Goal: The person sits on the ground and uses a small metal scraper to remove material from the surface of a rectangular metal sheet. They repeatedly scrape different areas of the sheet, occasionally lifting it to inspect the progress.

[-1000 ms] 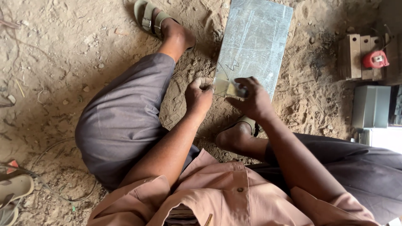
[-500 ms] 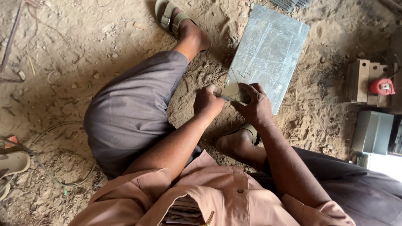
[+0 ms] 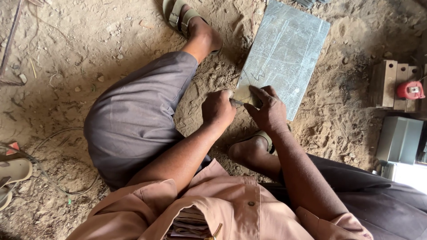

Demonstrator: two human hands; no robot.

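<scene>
Both hands meet at the near corner of the flat, scratched grey metal sheet lying on the sandy ground. My left hand is clenched around something slim, perhaps a marking tool, though I cannot make it out. My right hand presses a small tan flat piece down against the sheet's corner, fingers spread over it, seemingly to steady it. To the right, a red tape measure rests on stacked wooden blocks, beside a grey metal box whose contents I cannot see. My shirt pocket holds folded papers.
</scene>
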